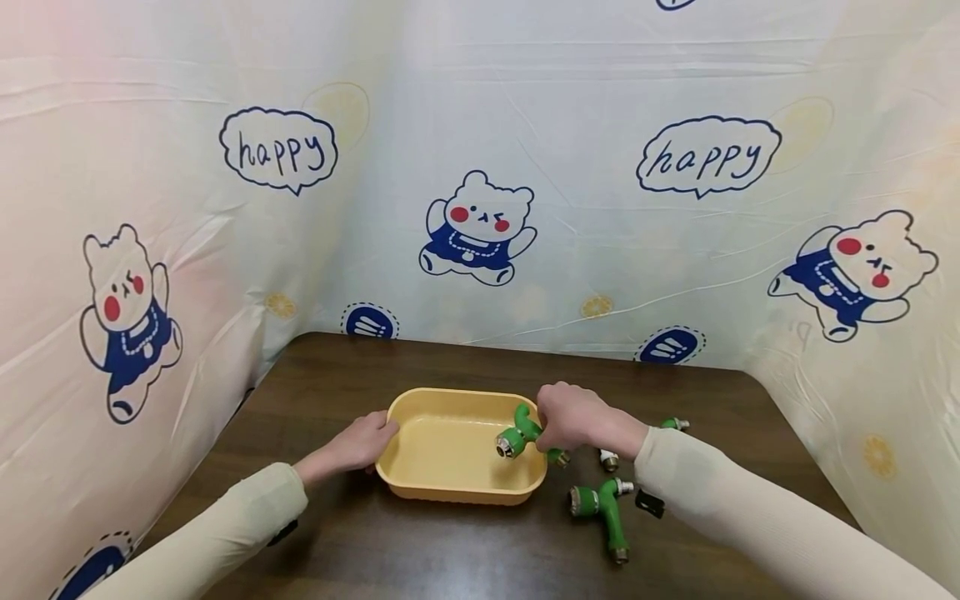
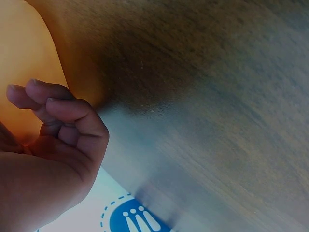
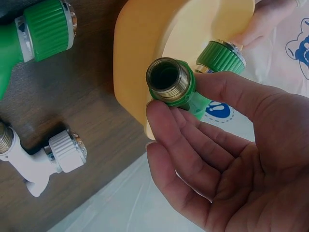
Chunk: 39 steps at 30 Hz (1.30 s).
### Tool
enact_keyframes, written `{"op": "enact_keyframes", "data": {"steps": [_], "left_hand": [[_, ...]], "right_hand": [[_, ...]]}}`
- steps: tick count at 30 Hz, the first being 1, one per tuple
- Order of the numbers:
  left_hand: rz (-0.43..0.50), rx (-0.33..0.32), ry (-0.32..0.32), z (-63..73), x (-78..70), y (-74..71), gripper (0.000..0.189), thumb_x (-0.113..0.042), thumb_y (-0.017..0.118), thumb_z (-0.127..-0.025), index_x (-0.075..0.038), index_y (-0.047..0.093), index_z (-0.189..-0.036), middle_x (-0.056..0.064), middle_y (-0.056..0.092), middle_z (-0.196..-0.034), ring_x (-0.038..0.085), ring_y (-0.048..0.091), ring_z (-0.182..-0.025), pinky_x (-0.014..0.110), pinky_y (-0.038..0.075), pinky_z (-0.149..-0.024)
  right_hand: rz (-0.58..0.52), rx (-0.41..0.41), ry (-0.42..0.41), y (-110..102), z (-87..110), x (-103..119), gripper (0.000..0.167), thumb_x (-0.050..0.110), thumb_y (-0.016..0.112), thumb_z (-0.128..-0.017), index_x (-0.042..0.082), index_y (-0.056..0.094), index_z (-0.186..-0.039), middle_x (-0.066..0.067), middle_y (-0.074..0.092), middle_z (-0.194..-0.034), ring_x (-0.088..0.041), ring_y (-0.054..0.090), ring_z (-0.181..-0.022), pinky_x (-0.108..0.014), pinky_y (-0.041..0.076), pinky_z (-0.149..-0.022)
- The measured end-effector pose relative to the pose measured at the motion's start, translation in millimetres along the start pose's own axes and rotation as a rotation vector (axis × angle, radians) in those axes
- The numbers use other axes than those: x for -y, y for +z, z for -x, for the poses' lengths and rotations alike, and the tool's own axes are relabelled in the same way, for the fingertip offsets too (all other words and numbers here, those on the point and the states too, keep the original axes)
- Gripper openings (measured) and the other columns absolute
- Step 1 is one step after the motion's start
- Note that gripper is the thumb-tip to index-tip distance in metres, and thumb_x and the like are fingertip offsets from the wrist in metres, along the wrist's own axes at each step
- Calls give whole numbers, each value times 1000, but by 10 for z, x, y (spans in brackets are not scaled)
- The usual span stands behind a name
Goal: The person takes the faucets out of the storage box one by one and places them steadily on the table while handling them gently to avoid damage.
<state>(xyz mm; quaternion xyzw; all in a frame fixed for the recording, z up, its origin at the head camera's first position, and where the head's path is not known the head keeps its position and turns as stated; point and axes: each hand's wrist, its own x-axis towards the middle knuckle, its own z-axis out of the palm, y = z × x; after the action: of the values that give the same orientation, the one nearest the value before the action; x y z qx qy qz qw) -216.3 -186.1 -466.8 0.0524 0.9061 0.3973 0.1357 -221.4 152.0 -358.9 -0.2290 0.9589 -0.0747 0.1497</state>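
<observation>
A green tap is pinched between thumb and fingers of my right hand, over the right end of a yellow plastic basin. In the right wrist view the tap's threaded brass inlet faces the camera, with its ribbed green knob behind. My left hand grips the basin's left end at the rim. The left wrist view shows those fingers curled against the basin's outer wall.
Right of the basin, a green tap lies on the dark wooden table. Behind it are a white tap and another green one, partly hidden by the right arm. A printed curtain hangs round the table.
</observation>
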Motion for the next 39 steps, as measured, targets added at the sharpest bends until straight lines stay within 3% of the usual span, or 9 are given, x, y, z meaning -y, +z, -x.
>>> {"op": "enact_keyframes", "data": {"steps": [13, 20, 29, 39], "left_hand": [[11, 8, -10, 3, 18, 3, 28, -19, 36, -110, -1, 58, -109, 10, 60, -62, 16, 52, -44, 26, 41, -42], [11, 4, -11, 10, 10, 8, 28, -18, 36, -110, 0, 58, -108, 10, 60, -62, 16, 52, -44, 26, 41, -42], [14, 3, -4, 16, 6, 6, 29, -17, 36, -111, 0, 58, -109, 11, 60, -62, 16, 52, -44, 26, 41, -42], [19, 2, -5, 0, 24, 4, 29, -17, 36, -111, 0, 59, -109, 11, 61, -63, 17, 53, -45, 27, 42, -42]], "right_hand": [[-14, -24, 13, 13, 49, -43, 32, 12, 84, -82, 13, 63, -58, 9, 43, -46, -8, 40, -46, -25, 30, -44], [-23, -19, 10, 12, 63, -75, 44, 12, 84, -83, 17, 53, -52, 11, 34, -44, -7, 34, -43, -24, 25, -43], [-44, -27, 1, 24, 91, -108, 51, 12, 85, -85, 17, 47, -51, 10, 36, -43, -7, 36, -41, -23, 25, -43], [-49, -24, 28, 34, 121, -150, 49, 13, 84, -84, 17, 47, -53, 11, 33, -43, -7, 38, -42, -24, 27, -43]]}}
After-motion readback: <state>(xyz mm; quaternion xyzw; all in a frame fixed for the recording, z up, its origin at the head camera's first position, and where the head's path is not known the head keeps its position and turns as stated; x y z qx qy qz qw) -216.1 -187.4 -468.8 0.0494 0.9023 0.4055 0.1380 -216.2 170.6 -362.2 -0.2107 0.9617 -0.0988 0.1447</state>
